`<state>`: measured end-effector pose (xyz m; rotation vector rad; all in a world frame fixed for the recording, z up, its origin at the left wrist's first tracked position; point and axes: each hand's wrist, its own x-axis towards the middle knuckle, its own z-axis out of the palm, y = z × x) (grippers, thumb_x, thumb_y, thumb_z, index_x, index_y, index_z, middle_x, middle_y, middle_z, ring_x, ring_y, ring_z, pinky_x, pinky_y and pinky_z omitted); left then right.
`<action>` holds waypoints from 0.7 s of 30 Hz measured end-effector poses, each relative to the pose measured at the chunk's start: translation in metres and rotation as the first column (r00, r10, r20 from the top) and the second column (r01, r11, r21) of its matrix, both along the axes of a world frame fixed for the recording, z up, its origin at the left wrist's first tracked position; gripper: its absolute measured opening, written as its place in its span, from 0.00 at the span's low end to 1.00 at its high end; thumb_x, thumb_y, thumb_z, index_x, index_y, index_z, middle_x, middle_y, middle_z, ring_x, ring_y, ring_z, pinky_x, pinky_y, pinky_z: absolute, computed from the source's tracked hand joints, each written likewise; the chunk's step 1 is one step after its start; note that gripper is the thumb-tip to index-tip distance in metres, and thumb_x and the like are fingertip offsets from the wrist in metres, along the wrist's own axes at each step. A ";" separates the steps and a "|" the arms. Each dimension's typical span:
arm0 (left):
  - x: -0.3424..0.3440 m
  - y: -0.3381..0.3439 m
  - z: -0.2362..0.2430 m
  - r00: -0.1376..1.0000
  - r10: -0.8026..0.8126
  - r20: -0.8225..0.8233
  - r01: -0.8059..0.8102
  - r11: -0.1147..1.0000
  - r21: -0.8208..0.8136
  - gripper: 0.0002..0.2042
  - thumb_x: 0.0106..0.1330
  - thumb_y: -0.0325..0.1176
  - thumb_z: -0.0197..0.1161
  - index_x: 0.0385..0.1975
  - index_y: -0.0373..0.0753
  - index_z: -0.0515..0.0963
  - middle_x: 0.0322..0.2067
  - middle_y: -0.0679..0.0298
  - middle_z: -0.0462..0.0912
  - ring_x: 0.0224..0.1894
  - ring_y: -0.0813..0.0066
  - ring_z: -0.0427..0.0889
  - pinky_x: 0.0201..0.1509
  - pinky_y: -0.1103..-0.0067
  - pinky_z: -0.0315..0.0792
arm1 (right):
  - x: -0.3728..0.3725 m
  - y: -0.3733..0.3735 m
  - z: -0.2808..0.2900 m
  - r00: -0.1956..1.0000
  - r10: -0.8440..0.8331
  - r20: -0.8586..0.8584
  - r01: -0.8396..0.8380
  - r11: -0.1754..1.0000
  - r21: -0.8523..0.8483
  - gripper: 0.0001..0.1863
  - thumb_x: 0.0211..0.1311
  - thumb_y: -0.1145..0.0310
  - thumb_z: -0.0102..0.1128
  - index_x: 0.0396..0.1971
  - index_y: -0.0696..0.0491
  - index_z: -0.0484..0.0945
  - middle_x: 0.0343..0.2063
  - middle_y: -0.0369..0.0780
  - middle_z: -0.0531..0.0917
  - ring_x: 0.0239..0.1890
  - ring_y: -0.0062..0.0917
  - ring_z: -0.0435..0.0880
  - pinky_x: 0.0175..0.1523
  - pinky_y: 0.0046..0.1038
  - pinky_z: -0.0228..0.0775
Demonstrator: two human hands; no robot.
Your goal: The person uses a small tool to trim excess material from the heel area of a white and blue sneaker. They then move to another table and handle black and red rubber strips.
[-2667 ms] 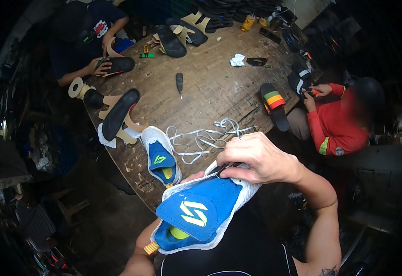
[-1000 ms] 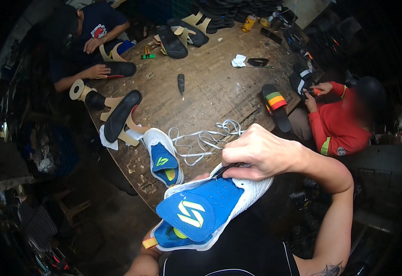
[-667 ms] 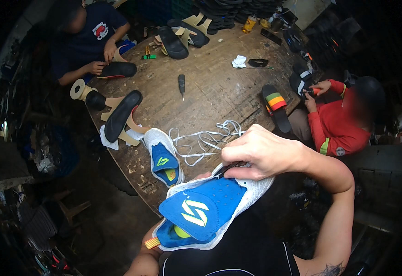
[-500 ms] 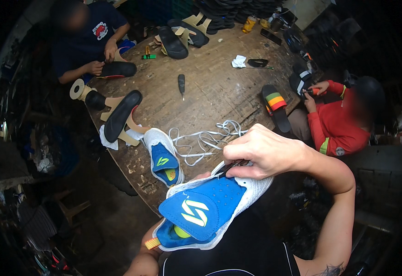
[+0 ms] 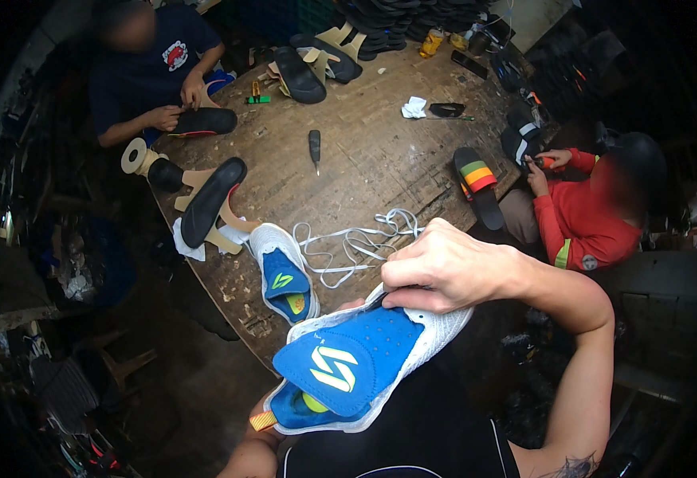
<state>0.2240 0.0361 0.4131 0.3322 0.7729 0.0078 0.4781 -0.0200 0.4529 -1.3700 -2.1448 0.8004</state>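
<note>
A white and blue sneaker (image 5: 340, 362) with a green emblem on its tongue is held over my lap at the table's near edge. My right hand (image 5: 424, 275) pinches at its upper lacing edge on a small dark thing that I cannot make out. My left hand (image 5: 353, 304) grips the shoe from beneath, mostly hidden, with only fingertips showing above it. Just beyond lie the other sneaker (image 5: 280, 275) and loose grey laces (image 5: 348, 243) on the wooden table (image 5: 380, 143).
Two co-workers work at the table: one in navy (image 5: 153, 84) at upper left, one in red (image 5: 579, 211) at right. Around lie sandal soles (image 5: 209, 203), a striped slide (image 5: 476, 179), an awl (image 5: 314, 147) and a tape roll (image 5: 135, 157).
Compared with 2.7 seconds ago, the held sneaker and my right hand sit slightly higher and further right. The navy-shirted co-worker's hands have shifted on the sole.
</note>
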 end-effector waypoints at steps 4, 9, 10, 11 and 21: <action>0.002 -0.002 0.002 1.000 0.021 -0.002 -0.021 1.000 -0.022 0.25 0.76 0.31 0.55 0.71 0.40 0.61 0.64 0.53 0.72 0.65 0.67 0.74 0.69 0.72 0.70 | 0.003 0.001 -0.003 1.000 -0.004 0.003 0.004 1.000 -0.019 0.14 0.58 0.67 0.68 0.28 0.54 0.69 0.20 0.43 0.78 0.23 0.45 0.79 0.25 0.40 0.65; 0.006 -0.004 0.006 1.000 0.019 0.000 -0.019 1.000 0.011 0.23 0.77 0.33 0.53 0.70 0.39 0.62 0.63 0.52 0.73 0.64 0.66 0.75 0.69 0.72 0.72 | 0.007 -0.001 0.003 0.999 -0.032 -0.020 0.032 0.999 -0.025 0.16 0.55 0.66 0.70 0.29 0.54 0.69 0.21 0.44 0.78 0.25 0.45 0.80 0.27 0.41 0.66; 0.007 -0.004 0.006 1.000 0.001 -0.024 0.000 0.999 0.033 0.23 0.77 0.33 0.53 0.70 0.39 0.62 0.63 0.52 0.73 0.64 0.66 0.75 0.69 0.72 0.71 | 0.007 -0.001 0.005 1.000 -0.027 0.000 0.027 0.999 -0.041 0.16 0.55 0.66 0.71 0.30 0.55 0.69 0.21 0.44 0.78 0.26 0.46 0.80 0.28 0.41 0.67; 0.007 -0.003 0.007 1.000 -0.006 -0.027 0.007 0.999 0.039 0.23 0.77 0.33 0.53 0.70 0.39 0.62 0.63 0.52 0.73 0.64 0.66 0.75 0.69 0.72 0.71 | 0.006 -0.001 0.006 1.000 -0.027 -0.002 0.027 0.999 -0.038 0.16 0.55 0.66 0.71 0.30 0.55 0.69 0.22 0.44 0.79 0.26 0.46 0.80 0.28 0.41 0.67; 0.006 0.003 0.008 0.999 -0.044 0.010 0.043 0.997 0.062 0.23 0.77 0.34 0.52 0.70 0.39 0.62 0.64 0.52 0.72 0.64 0.66 0.74 0.69 0.72 0.71 | -0.007 0.004 0.007 1.000 0.001 -0.030 -0.002 0.999 -0.039 0.14 0.57 0.67 0.68 0.34 0.55 0.70 0.24 0.46 0.81 0.28 0.47 0.82 0.29 0.42 0.70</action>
